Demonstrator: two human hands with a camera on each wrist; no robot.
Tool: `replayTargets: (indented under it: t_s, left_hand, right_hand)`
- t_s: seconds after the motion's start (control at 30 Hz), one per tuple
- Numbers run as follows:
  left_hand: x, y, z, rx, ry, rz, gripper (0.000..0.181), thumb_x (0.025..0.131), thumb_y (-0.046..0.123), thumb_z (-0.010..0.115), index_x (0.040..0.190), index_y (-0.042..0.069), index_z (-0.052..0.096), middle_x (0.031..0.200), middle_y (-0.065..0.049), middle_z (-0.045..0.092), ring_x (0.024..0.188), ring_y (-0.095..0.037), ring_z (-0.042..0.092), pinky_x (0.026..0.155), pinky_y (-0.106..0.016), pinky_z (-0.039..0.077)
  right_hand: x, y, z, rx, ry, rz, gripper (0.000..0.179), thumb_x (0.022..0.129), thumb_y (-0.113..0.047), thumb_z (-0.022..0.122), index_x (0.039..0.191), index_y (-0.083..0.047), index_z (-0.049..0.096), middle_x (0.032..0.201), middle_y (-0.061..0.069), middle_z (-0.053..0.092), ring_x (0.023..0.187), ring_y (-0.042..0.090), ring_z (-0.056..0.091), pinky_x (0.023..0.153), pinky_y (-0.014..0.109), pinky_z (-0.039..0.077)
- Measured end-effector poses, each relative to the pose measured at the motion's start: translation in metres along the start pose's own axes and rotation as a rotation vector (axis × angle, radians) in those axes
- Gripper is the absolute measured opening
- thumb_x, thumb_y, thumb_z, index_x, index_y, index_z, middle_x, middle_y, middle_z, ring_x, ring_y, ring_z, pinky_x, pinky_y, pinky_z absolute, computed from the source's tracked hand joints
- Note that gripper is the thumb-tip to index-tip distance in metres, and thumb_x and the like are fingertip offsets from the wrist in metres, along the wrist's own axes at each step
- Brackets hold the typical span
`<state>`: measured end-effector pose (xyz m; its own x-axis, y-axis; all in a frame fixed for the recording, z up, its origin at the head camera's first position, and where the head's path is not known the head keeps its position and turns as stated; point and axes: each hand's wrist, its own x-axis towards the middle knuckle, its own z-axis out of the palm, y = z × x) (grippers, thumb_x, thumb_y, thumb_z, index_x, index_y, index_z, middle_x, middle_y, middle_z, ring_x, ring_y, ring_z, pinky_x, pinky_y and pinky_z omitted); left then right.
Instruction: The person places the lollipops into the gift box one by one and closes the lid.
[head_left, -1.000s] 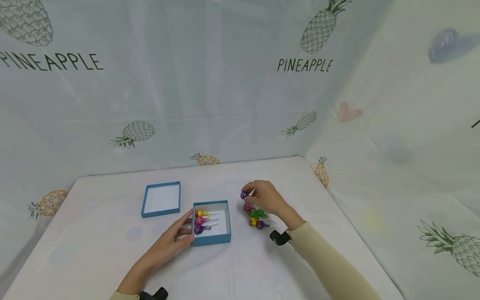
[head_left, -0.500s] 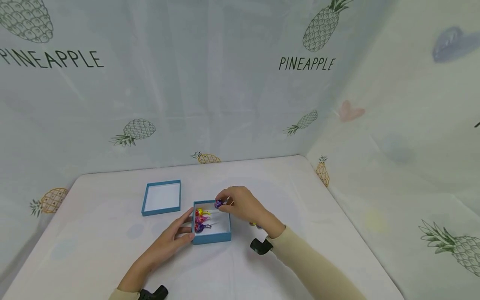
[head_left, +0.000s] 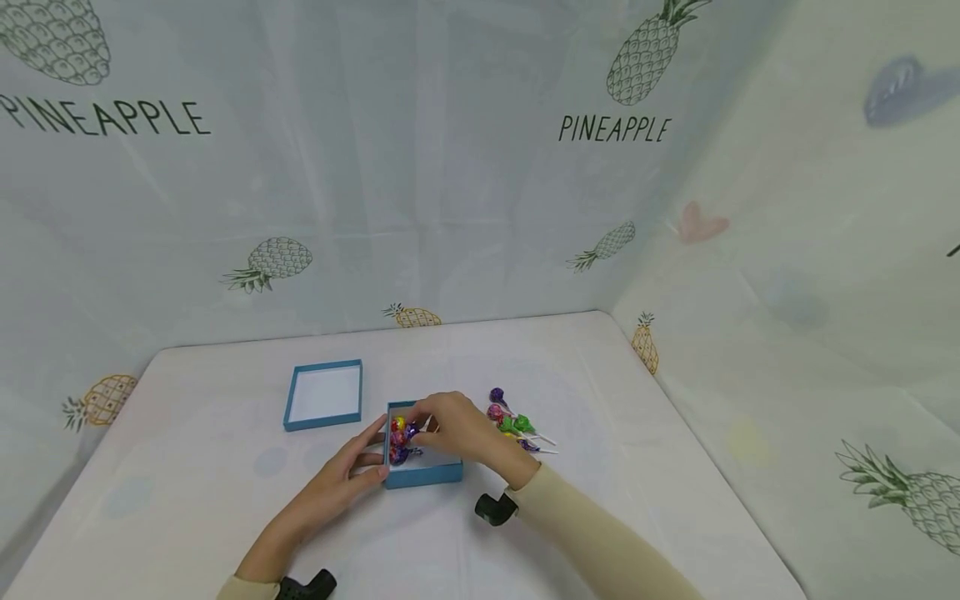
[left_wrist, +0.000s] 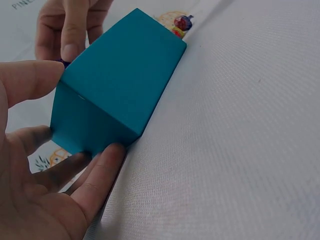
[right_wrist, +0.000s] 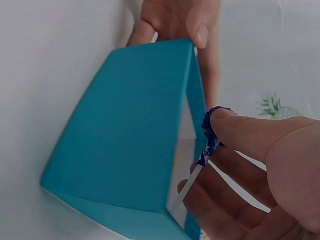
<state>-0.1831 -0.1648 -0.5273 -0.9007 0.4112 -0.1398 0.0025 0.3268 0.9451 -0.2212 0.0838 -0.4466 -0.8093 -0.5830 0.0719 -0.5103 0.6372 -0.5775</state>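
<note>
At the mouth of the blue box point(head_left: 423, 477), the right hand point(head_left: 459, 427) pinches a purple lollipop point(right_wrist: 211, 145)

From my seat at the feeds, with twelve o'clock at the table's far edge, I see both hands at the box, apart from each other. The right arm comes in from four o'clock. Its thumb presses the wrapped head, fingers curled beneath; the right wrist view shows me the white stick point(right_wrist: 190, 184) slanting down across them. In the head view that lollipop lies within the box's outline, just on the three o'clock side of the wrapped candies point(head_left: 397, 454) along the nine o'clock wall, where I make out yellow, pink and purple. I cannot tell whether it touches them or the box floor.

The left hand point(head_left: 348, 477) rests at the box's eight o'clock side, thumb against the near corner, the other fingers reaching fairly straight along the wall. On the left wrist view I see those fingertips touching the blue side.

At ten o'clock from the box, apart from it, the blue-edged lid point(head_left: 326, 397) lies on the white table point(head_left: 562, 350), its white inside facing up. Toward three o'clock I have a loose group of lollipops point(head_left: 523, 424), purple, pink and green among them, some white sticks pointing to four o'clock. At twelve o'clock, beyond the table, hangs a pale curtain point(head_left: 480, 167) printed with pineapples.
</note>
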Motion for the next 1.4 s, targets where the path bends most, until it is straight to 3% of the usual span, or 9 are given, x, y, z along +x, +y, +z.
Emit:
replayTargets:
  t_s: [0.13,0.33,0.47,0.6,0.87,1.4]
  left_hand:
    - [0.001,0.000,0.001,0.006,0.006,0.002,0.077,0.106,0.033,0.067,0.170,0.034,0.024,0.167,-0.015,0.036,0.139,-0.030,0.054,0.101,-0.022,0.049]
    - [0.000,-0.001,0.001,-0.005,-0.001,0.010,0.077,0.106,0.035,0.067,0.170,0.034,0.024,0.168,-0.015,0.036,0.140,-0.031,0.054,0.107,-0.038,0.049]
    - [0.000,-0.001,0.000,-0.002,-0.007,0.014,0.077,0.106,0.036,0.066,0.170,0.034,0.023,0.169,-0.015,0.035,0.140,-0.032,0.053,0.108,-0.038,0.048]
    - [0.000,0.000,-0.001,0.005,-0.009,0.017,0.078,0.106,0.037,0.066,0.170,0.034,0.023,0.169,-0.015,0.035,0.140,-0.031,0.053,0.108,-0.036,0.048]
    - [0.004,0.001,-0.003,0.001,-0.014,0.026,0.078,0.106,0.038,0.067,0.170,0.035,0.023,0.169,-0.016,0.033,0.142,-0.034,0.052,0.112,-0.050,0.048]
    - [0.002,-0.002,-0.001,-0.004,-0.006,0.009,0.078,0.106,0.035,0.067,0.170,0.034,0.023,0.169,-0.015,0.034,0.141,-0.033,0.052,0.107,-0.036,0.049]
  right_hand:
    - [0.001,0.004,0.011,0.019,-0.023,0.002,0.022,0.096,-0.016,0.081,0.117,-0.012,0.079,0.102,-0.006,0.076,0.083,0.001,0.067,0.075,0.014,0.054]
    - [0.004,0.011,0.023,0.032,-0.068,-0.065,0.020,0.096,-0.013,0.080,0.117,-0.011,0.078,0.103,-0.004,0.076,0.085,-0.001,0.066,0.078,0.011,0.053]
    - [0.006,0.009,0.026,0.037,-0.104,-0.074,0.020,0.096,-0.012,0.081,0.115,-0.009,0.078,0.102,-0.003,0.076,0.086,-0.003,0.065,0.079,0.010,0.053]
    - [0.008,0.007,0.027,-0.002,-0.125,-0.091,0.016,0.095,-0.013,0.082,0.110,-0.011,0.079,0.096,-0.004,0.075,0.081,-0.003,0.063,0.077,0.009,0.051]
    - [0.014,0.004,0.025,-0.074,-0.147,-0.104,0.012,0.094,-0.015,0.083,0.106,-0.014,0.081,0.087,-0.007,0.073,0.076,-0.002,0.057,0.073,0.010,0.049]
    - [0.016,0.001,0.027,-0.089,-0.209,-0.090,0.015,0.092,-0.009,0.084,0.106,-0.011,0.082,0.092,-0.005,0.075,0.078,-0.003,0.059,0.075,0.009,0.049]
